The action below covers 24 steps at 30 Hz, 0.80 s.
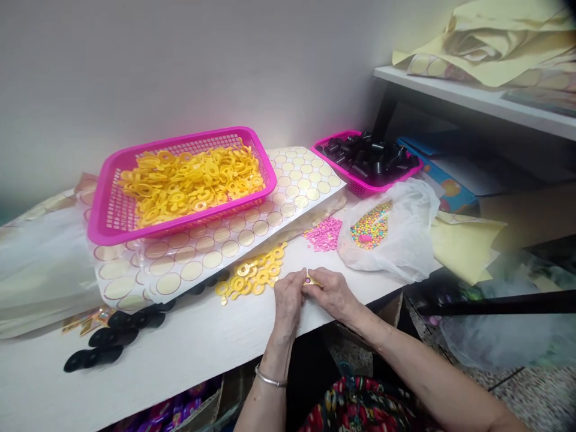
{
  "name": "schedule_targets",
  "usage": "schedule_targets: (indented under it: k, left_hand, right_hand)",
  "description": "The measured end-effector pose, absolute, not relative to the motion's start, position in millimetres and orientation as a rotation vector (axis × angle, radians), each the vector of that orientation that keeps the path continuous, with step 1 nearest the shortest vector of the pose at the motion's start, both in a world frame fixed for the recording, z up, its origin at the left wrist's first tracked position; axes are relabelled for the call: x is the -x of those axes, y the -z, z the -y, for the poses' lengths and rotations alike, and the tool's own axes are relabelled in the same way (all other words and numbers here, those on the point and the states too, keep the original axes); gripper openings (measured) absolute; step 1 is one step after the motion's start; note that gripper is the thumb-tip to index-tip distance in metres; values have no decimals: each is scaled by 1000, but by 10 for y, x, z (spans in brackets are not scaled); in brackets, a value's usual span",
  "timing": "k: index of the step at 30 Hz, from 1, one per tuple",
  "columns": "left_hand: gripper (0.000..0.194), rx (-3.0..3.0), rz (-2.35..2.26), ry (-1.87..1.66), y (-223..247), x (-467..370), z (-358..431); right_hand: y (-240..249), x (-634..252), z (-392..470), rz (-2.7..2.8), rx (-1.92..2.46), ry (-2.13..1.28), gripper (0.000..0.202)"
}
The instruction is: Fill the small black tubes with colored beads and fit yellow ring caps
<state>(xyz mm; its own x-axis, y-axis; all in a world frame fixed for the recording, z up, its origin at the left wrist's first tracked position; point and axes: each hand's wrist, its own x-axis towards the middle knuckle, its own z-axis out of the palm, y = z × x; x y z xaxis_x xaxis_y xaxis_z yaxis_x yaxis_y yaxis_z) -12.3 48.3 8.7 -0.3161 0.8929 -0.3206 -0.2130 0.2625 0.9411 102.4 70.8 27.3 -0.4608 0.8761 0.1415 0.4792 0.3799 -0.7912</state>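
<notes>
On the table (189, 354), a pink basket (99, 204) of yellow rings (193, 180) stands toward the back edge; a smaller basket (366, 188) of black tubes (378, 161) sits farther right. Before it, a bag (405, 240) holds multicoloured beads (372, 225). At the front edge, the right hand (336, 295) and left hand (288, 297), fingers curled, pinch a yellow piece (308, 280), partly hidden, with a dark pink spot.

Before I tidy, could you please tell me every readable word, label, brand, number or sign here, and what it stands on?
No text can be read.
Round-sticker sheet: no legible lettering.
Blue patterned item: too blurred.
Purple items below: too blurred.
Held yellow piece: too small to tell.
</notes>
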Motion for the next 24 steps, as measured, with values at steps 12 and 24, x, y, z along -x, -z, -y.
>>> schedule_targets:
  k: [12,24]
  left_hand:
    - [35,-760,-1484,-1311,-19,116,-499]
    - [42,-1204,-1351,-1139,-96,99,-300]
  right_hand:
    - [-245,-1007,-705,2120,1237,-830,9]
    - [-298,-1186,-585,1678,1272,-1201,12]
